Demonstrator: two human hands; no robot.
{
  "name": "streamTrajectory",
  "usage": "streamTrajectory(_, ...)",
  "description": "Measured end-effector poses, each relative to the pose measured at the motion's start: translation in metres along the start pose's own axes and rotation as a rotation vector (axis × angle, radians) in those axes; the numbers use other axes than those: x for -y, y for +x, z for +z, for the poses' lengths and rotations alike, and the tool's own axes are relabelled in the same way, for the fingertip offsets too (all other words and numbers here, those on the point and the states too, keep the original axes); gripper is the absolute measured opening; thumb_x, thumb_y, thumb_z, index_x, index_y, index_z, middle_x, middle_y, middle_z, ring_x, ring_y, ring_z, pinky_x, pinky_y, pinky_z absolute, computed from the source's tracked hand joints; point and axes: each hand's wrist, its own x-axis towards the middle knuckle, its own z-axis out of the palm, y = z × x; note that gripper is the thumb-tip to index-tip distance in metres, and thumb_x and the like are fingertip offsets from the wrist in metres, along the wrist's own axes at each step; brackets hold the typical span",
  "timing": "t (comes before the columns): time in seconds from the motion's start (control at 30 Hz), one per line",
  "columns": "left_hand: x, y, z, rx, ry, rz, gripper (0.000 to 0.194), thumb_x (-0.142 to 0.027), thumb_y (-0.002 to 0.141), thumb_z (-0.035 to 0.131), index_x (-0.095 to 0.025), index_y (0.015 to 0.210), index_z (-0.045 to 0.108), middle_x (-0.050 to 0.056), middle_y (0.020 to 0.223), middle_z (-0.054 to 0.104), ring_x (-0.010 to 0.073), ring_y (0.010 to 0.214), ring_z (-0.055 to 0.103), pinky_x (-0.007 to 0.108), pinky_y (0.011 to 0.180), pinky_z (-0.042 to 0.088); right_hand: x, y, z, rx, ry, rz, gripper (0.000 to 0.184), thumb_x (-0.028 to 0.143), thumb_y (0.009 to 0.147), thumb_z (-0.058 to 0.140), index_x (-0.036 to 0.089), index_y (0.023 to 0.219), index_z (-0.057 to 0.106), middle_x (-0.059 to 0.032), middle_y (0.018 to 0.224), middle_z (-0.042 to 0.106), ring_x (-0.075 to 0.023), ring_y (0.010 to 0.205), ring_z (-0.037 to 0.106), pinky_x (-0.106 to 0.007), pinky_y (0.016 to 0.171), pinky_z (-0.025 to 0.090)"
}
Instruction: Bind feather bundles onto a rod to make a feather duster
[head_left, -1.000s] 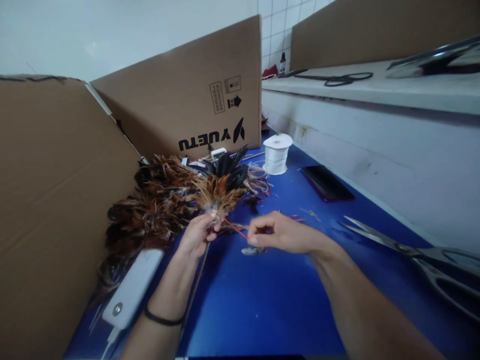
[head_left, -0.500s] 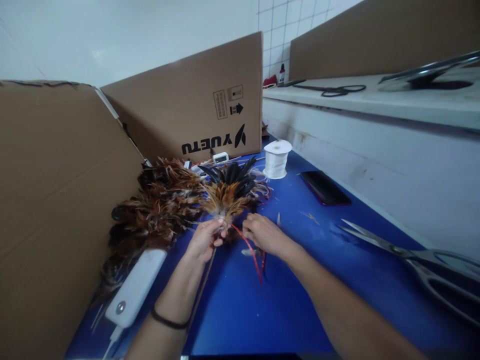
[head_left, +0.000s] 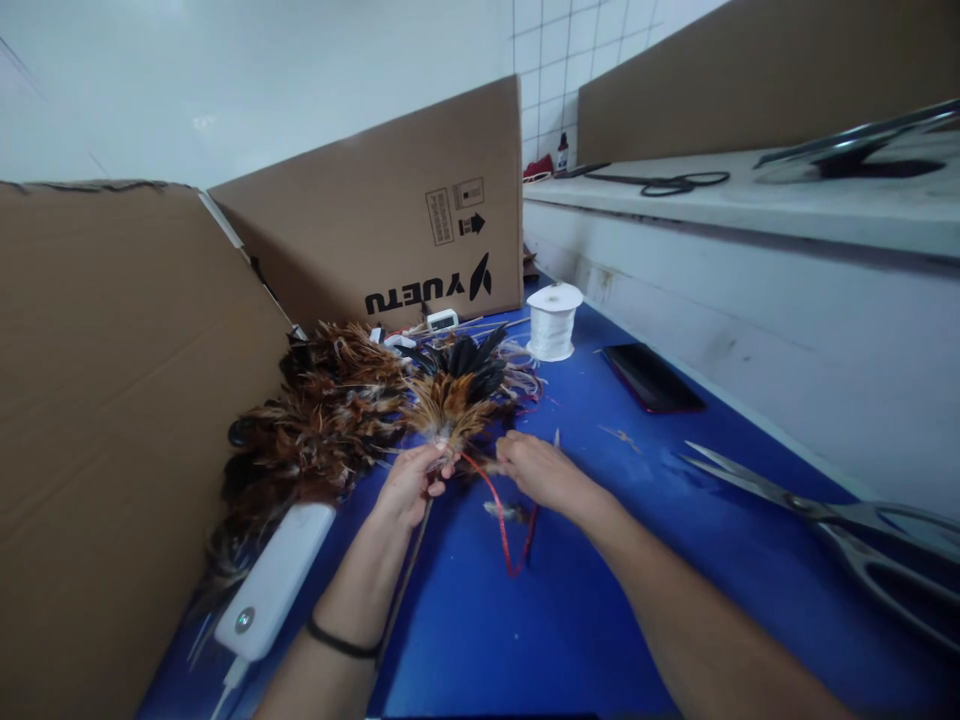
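Observation:
My left hand [head_left: 412, 483] is closed around the base of a feather duster [head_left: 454, 400], pinching where the feathers meet its thin stick [head_left: 409, 580]. Black feathers fan out at the far end, with golden-brown ones nearer my fingers. A red string [head_left: 501, 515] leaves the bundle at my left fingertips, hangs in a slack loop and rises to the underside of my right hand [head_left: 536, 468]. That hand is closed, its fingers curled, just right of the bundle and apart from it. Its grip on the string is partly hidden. A small loose feather [head_left: 506, 511] lies below.
Brown feather dusters [head_left: 322, 410] are heaped at left, beside a white power bank [head_left: 274, 580] with a cable. A white spool [head_left: 553, 325], a dark phone [head_left: 652, 377] and large scissors [head_left: 806, 505] lie at right. Cardboard boxes [head_left: 322, 220] wall the back and left. A raised ledge [head_left: 750, 190] runs along the right.
My right hand has shifted slightly right, away from the bundle. The red string's loop is wider and rounder. My left hand keeps its hold on the feather duster.

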Motion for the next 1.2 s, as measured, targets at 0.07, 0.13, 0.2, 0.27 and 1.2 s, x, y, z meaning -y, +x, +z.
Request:
streamTrajectory(0.07, 0.000, 0.000, 0.000, -0.009, 0.009, 0.001, 0.024, -0.029, 0.062, 0.071, -0.007, 0.068, 0.063, 0.006, 0.067, 0.058, 0.0044, 0.049, 0.044, 0.014, 0.035, 0.015, -0.008, -0.003, -0.009, -0.057, 0.068, 0.092, 0.009, 0.010, 0.076, 0.053, 0.017, 0.072, 0.058, -0.0051, 0.074, 0.061, -0.0143, 0.068, 0.056, -0.024, 0.058, 0.031)
streamTrajectory(0.13, 0.000, 0.001, -0.001, -0.007, 0.016, 0.004, 0.025, -0.030, 0.062, 0.071, -0.007, 0.068, 0.063, 0.006, 0.066, 0.057, 0.0043, 0.048, 0.043, 0.014, 0.035, 0.015, -0.016, -0.006, -0.020, -0.171, 0.210, 0.178, 0.008, 0.013, 0.075, 0.054, 0.018, 0.070, 0.058, -0.0022, 0.066, 0.060, -0.0131, 0.061, 0.053, -0.024, 0.056, 0.031)
streamTrajectory(0.2, 0.001, 0.001, -0.001, -0.005, 0.018, 0.006, 0.025, -0.030, 0.061, 0.071, -0.007, 0.068, 0.062, 0.005, 0.066, 0.057, 0.0043, 0.048, 0.043, 0.014, 0.035, 0.014, -0.019, -0.009, -0.030, -0.290, 0.481, 0.230, 0.002, 0.019, 0.074, 0.057, 0.018, 0.072, 0.058, 0.0005, 0.060, 0.057, -0.0114, 0.055, 0.050, -0.023, 0.053, 0.033)
streamTrajectory(0.27, 0.002, 0.002, -0.001, -0.004, 0.024, 0.009, 0.026, -0.030, 0.061, 0.071, -0.007, 0.069, 0.062, 0.005, 0.066, 0.056, 0.0043, 0.048, 0.042, 0.014, 0.035, 0.014, -0.015, -0.010, -0.037, -0.330, 0.842, 0.220, 0.009, 0.026, 0.073, 0.059, 0.018, 0.074, 0.057, 0.0023, 0.056, 0.055, -0.0099, 0.050, 0.048, -0.023, 0.050, 0.035)
streamTrajectory(1.2, 0.009, 0.000, 0.009, -0.042, 0.015, -0.072, 0.017, -0.022, 0.065, 0.067, -0.007, 0.073, 0.066, 0.008, 0.064, 0.064, 0.0099, 0.054, 0.057, 0.015, 0.038, 0.033, 0.035, 0.016, 0.040, -0.344, 1.167, 0.291, 0.015, 0.027, 0.064, 0.063, 0.014, 0.066, 0.056, -0.0012, 0.054, 0.062, -0.0108, 0.042, 0.053, -0.020, 0.039, 0.039)
